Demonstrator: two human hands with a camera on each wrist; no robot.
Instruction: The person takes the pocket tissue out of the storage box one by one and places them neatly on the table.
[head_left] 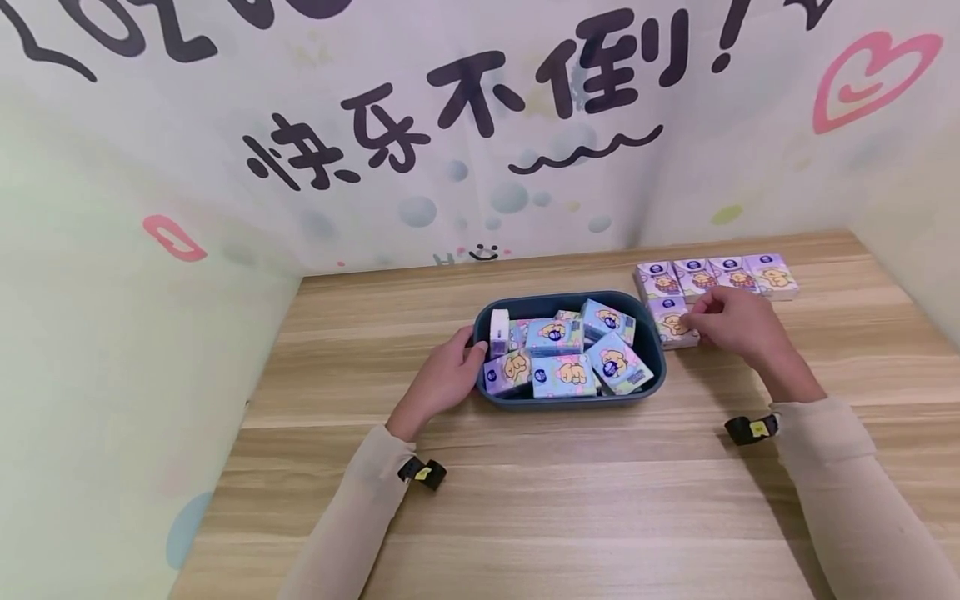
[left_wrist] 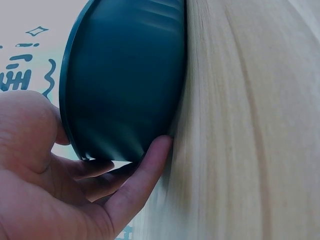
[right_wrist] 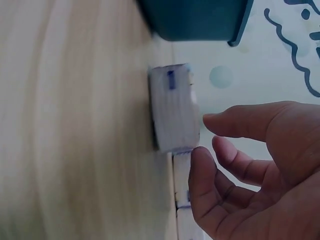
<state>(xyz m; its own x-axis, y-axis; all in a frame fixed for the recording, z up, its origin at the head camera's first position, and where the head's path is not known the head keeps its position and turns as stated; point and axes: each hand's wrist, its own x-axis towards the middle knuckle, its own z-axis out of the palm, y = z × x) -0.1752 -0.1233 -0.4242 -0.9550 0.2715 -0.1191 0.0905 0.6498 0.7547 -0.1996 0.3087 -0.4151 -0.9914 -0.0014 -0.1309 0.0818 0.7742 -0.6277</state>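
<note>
Sleeves [head_left: 840, 475] are cropped; left fingers [left_wrist: 136, 184], partly hidden, grip a bin [left_wrist: 120, 75], right fingers [right_wrist: 202, 180] parted near a packet [right_wrist: 175, 110].

This appears to be a small booth or screened-off corner: pale wall coverings [head_left: 97, 333] close in a wood-grain tabletop [head_left: 570, 483] at the back and both sides, printed with bold dark Chinese lettering [head_left: 480, 104] and pastel dots [head_left: 511, 197]. Whether home, shop or studio is unclear.
</note>
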